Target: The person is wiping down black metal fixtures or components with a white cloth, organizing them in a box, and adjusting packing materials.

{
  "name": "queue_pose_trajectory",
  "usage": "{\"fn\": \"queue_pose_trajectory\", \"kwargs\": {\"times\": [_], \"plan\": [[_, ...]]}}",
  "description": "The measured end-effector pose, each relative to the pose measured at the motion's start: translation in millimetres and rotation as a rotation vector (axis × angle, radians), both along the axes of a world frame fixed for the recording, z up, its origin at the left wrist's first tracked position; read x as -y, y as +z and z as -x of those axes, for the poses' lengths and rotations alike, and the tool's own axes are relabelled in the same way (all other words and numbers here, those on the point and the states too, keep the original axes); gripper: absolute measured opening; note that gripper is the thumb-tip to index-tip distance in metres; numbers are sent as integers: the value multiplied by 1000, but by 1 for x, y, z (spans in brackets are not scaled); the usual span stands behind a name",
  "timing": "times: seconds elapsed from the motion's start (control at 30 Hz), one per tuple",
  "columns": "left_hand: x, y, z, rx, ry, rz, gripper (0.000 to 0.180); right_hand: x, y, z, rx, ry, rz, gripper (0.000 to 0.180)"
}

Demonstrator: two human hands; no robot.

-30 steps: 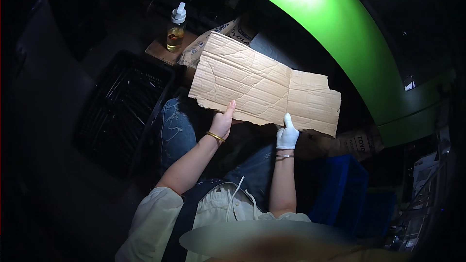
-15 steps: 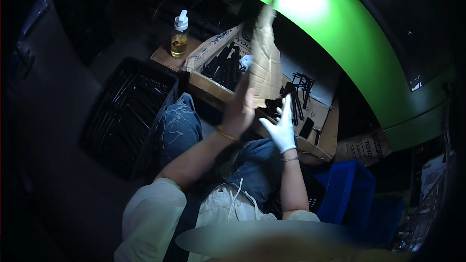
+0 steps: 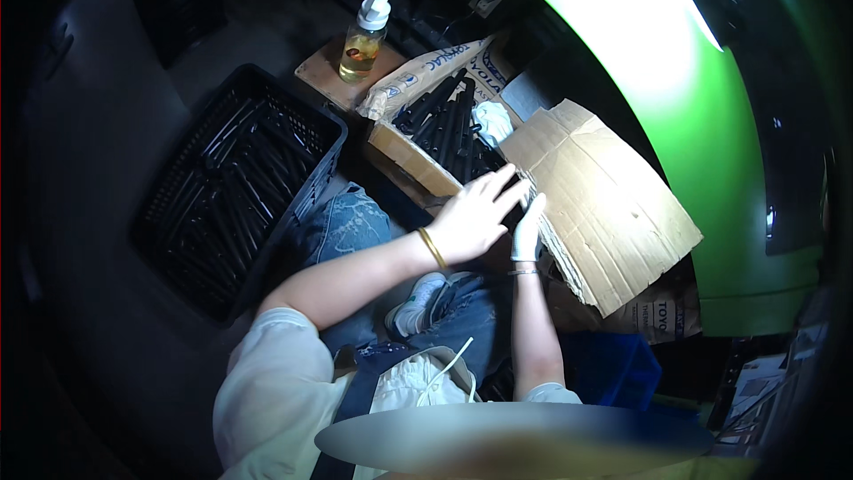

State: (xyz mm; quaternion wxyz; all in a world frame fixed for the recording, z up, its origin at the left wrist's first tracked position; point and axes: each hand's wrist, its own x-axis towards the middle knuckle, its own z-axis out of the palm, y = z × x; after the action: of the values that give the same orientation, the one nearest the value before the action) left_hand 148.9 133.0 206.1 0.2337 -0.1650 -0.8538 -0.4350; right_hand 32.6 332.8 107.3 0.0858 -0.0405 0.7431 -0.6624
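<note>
While the bare left hand (image 3: 473,218) lies flat with fingers spread on the cardboard sheet's (image 3: 604,204) near edge, the white-gloved right hand (image 3: 528,229) rests just beside it, grip hidden. This sheet leans off the open carton of black rods (image 3: 449,129). Further left sit a black crate (image 3: 235,187) and an oil bottle (image 3: 364,36).

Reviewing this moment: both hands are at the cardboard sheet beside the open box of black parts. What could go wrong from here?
The cardboard sheet lies only partly on the box; it may slide off to the right. The left hand is bare near the black parts, so it could get scraped, unlike the gloved right hand. The bottle stands near the board's edge and might tip.
</note>
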Motion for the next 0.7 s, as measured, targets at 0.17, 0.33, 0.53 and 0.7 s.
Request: {"fn": "queue_pose_trajectory", "kwargs": {"times": [0.17, 0.33, 0.53, 0.7], "plan": [[71, -35, 45, 146, 145, 120, 71, 22, -15, 81, -252, -80, -315, 62], [124, -74, 97, 188, 138, 137, 63, 55, -61, 185, -600, -166, -804, 59], [155, -146, 145, 258, 172, 86, 48, 93, -66, 247, -680, -141, -1012, 54], [145, -147, 164, 267, 238, 150, 41, 61, -10, 296, -352, 232, -1723, 57]]}}
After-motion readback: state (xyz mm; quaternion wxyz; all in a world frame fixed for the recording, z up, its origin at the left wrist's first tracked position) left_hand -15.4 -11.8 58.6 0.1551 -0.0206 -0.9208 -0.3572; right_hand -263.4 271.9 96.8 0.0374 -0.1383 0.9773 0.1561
